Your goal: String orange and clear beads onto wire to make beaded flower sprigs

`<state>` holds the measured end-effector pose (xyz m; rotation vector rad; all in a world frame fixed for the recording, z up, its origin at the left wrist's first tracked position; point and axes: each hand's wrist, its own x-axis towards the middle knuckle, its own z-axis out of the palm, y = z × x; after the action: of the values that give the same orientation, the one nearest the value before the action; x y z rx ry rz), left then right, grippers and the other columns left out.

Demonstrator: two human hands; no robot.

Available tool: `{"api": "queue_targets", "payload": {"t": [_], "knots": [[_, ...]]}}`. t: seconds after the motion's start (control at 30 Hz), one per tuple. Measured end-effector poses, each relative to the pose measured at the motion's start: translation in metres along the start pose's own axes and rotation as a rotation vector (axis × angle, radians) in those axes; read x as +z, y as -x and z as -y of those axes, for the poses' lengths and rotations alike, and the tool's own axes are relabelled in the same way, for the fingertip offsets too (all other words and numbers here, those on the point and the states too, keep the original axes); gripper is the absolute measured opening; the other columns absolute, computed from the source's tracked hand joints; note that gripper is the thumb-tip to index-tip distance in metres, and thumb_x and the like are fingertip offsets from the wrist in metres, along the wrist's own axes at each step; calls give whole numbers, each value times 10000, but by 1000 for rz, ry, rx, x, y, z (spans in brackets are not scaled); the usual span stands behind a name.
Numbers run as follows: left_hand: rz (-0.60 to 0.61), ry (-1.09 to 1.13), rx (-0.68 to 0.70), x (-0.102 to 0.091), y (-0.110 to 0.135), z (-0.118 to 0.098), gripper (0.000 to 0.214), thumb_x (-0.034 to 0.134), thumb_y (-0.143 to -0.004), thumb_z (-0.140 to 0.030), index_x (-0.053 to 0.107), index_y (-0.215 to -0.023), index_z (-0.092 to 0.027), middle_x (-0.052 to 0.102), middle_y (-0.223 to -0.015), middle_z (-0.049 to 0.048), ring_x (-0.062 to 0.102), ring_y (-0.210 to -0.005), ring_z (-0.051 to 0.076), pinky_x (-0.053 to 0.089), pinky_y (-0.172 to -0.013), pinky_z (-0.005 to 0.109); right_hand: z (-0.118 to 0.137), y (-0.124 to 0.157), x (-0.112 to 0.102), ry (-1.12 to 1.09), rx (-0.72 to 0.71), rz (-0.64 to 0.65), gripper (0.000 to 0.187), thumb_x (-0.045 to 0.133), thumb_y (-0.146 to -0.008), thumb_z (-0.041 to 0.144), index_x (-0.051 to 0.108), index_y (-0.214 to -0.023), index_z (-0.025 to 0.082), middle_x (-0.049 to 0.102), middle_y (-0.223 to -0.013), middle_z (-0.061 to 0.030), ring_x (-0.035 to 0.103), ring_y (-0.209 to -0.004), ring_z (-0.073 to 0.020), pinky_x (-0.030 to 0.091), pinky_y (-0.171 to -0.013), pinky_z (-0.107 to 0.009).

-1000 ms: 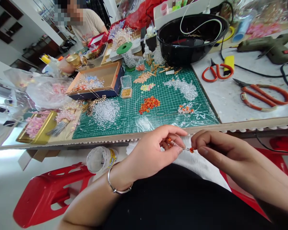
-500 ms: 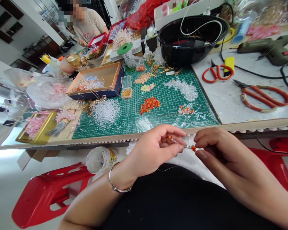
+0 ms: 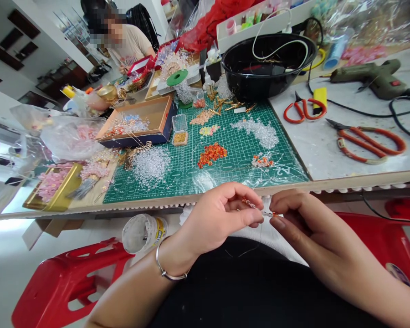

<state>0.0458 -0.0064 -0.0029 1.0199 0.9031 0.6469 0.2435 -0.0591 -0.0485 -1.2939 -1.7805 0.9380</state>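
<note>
My left hand (image 3: 222,212) pinches a beaded wire (image 3: 266,213) between thumb and fingers, just in front of the table edge. Clear and orange beads show along the wire, part of it hidden by the fingers. At the wire's right end, my right hand (image 3: 314,228) closes thumb and forefinger on an orange bead (image 3: 275,215). A thin strand hangs below, against the dark clothing. Beyond the hands, on a green cutting mat (image 3: 232,175), lie a pile of orange beads (image 3: 212,155), a small orange-and-clear bead cluster (image 3: 262,160) and clear beads (image 3: 259,132).
Red-handled pliers (image 3: 372,141), small cutters (image 3: 304,111) and a glue gun (image 3: 369,77) lie at right. A black basin (image 3: 259,86) stands behind the mat. A box (image 3: 164,118) sits at left. A red stool (image 3: 48,287) is below. Another person (image 3: 133,43) sits far left.
My right thumb and forefinger have moved left and closed on the orange bead, which stood exposed before. My left hand stays nearly in place. The view has shifted slightly.
</note>
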Motion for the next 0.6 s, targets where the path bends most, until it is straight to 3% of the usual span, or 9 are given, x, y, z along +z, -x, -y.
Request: {"api": "queue_targets", "payload": {"t": [0.17, 0.3, 0.47, 0.6], "knots": [[36, 179, -14, -1, -1, 5, 146, 809, -798, -157, 696, -889, -140, 695, -826, 9, 714, -773, 103, 579, -745, 216, 1, -3, 3, -131, 107, -45, 86, 562, -1010, 363, 580, -1027, 280, 659, -960, -42, 633, -894, -228, 524, -761, -383], [50, 266, -83, -2, -2, 8, 196, 843, -758, -169, 680, -863, -137, 689, -803, 5, 728, -731, 120, 577, -683, 211, -3, -4, 4, -330, 169, 8, 146, 559, -1009, 410, 585, -973, 271, 645, -971, -35, 629, -979, -230, 539, -822, -367], [90, 240, -117, -4, -1, 7, 219, 849, -752, -205, 682, -873, -132, 680, -797, 10, 718, -713, 122, 571, -675, 220, -13, -8, 0, -507, 185, 124, 126, 605, -986, 402, 607, -999, 277, 647, -999, -27, 625, -976, -216, 541, -803, -317], [136, 207, -174, -6, 1, 5, 231, 850, -754, -223, 682, -888, -137, 685, -752, 14, 715, -713, 135, 567, -657, 221, -16, -12, -6, -500, 112, 169, 67, 616, -984, 362, 629, -1003, 300, 655, -1003, -14, 631, -1015, -218, 530, -849, -322]]}}
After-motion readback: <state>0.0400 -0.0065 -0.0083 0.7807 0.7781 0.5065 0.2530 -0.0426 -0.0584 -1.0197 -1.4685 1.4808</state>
